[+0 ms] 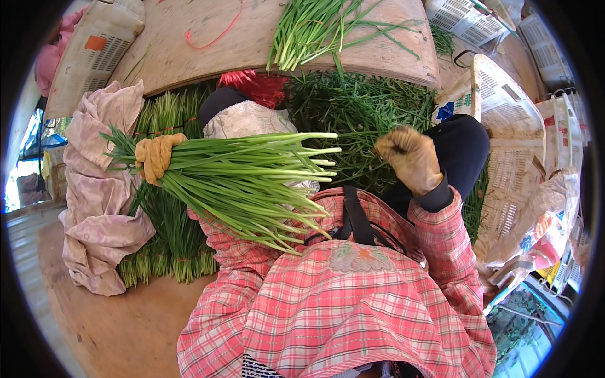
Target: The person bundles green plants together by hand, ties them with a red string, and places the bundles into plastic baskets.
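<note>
A large fanned bunch of garlic chives (252,183) lies across my lap at the left, pale stem ends toward the right. My left hand (157,159), in a tan glove, is wrapped round its leafy end. Apart from those stems, my right hand (409,157) hovers over my right thigh in a stained yellowish glove. Its fingers are curled in, and what they hold, if anything, is hidden. Below it, between my knees, spreads a heap of loose green leaves (353,120). Several tied bundles of chives (170,252) are stacked to the left, under my left arm.
Ahead stands a wooden board (233,38) with a loose pile of chives (315,31) and a red tie (217,41). A crumpled pale cloth (104,189) drapes beside the bundles. White plastic crates (510,126) stand at the right; another crate (94,53) is at the far left.
</note>
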`<action>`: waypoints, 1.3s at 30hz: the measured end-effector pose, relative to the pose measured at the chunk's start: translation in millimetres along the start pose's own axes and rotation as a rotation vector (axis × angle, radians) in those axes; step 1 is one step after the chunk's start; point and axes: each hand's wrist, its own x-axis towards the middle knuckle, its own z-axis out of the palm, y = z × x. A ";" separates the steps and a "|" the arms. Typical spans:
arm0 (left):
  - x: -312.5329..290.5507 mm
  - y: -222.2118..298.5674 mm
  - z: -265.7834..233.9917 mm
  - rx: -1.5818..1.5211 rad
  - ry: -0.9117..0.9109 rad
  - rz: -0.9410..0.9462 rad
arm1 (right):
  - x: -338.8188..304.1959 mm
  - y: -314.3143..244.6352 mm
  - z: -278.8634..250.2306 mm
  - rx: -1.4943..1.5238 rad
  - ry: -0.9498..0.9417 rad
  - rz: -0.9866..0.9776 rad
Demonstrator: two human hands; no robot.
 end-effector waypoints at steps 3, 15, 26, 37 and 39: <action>12.9 -16.5 7.9 -0.044 -0.023 0.000 | 19.7 -50.2 -7.4 0.237 0.078 -0.123; 34.9 -40.4 18.8 0.033 -0.180 -0.028 | 2.5 -95.4 58.7 0.007 -0.009 -0.356; 22.9 -33.3 26.4 -0.051 0.010 0.087 | -5.7 -78.1 -9.4 0.531 -0.735 -0.454; 25.4 -27.6 13.4 -0.180 0.010 0.020 | 47.8 -59.1 15.2 0.797 -0.424 -0.243; 24.8 -22.4 8.7 -0.153 0.006 0.025 | 52.7 -52.5 12.8 0.505 -0.678 -0.108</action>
